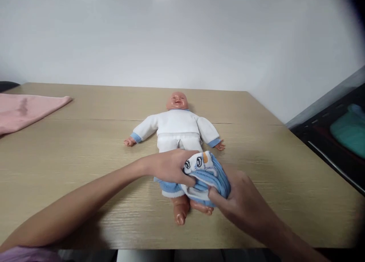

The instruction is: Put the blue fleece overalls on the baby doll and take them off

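A baby doll (179,122) lies on its back on the table, its head toward the wall and its arms spread. It wears a white top with blue cuffs and white trousers with blue lower legs. Above the doll's legs I hold a bunched blue and white baby sock or bootee (212,174) with embroidered eyes and an orange patch; its exact kind is unclear. My left hand (171,167) grips its left edge, thumb in front. My right hand (238,195) is closed on its right side. The doll's bare feet show below, and its knees are partly hidden.
The wooden table (94,148) reaches back to a white wall (182,41). A pink cloth (31,110) lies at the far left. Beyond the table's right edge stands a dark open case or crate (319,136) with a green item (349,131) in it.
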Tool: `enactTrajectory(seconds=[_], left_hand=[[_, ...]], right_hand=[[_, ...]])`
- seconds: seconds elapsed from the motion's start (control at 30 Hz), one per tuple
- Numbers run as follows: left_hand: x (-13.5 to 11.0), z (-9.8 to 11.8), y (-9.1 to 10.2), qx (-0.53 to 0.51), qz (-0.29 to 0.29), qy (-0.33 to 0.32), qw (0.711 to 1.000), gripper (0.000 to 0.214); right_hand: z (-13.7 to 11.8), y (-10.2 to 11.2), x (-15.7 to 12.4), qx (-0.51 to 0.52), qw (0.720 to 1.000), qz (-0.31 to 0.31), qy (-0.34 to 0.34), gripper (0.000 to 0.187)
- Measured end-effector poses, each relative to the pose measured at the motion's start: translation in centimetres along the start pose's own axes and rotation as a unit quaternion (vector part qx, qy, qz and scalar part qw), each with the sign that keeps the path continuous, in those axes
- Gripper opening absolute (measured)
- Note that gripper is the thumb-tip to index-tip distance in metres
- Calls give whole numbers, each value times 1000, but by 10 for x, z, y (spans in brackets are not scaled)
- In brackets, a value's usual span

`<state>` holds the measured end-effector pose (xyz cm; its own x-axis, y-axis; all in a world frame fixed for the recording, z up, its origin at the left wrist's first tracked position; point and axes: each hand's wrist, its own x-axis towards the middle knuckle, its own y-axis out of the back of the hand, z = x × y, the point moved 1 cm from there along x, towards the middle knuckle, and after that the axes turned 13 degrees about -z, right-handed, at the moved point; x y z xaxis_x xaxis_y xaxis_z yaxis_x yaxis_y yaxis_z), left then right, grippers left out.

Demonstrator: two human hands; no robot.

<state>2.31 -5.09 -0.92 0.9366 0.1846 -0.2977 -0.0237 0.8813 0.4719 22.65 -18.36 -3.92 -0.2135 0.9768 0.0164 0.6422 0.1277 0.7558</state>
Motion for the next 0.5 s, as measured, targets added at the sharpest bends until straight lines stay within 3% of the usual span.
enactTrajectory(seconds=[0.13,0.27,0.37,0.5], left_hand=[[-2,11,-5,84,1,61,995,40],[0,13,-13,156,-29,97,982,46],[5,10,-19,214,-27,116,970,56],[9,8,-27,234,-9,137,962,60]], right_hand=[[-14,-46,-38,22,997,58,-44,22],[-1,-82,-59,-96,975,191,-65,25],[15,-87,-64,-185,945,269,-28,19],[21,-84,-65,-176,941,289,-1,24]])
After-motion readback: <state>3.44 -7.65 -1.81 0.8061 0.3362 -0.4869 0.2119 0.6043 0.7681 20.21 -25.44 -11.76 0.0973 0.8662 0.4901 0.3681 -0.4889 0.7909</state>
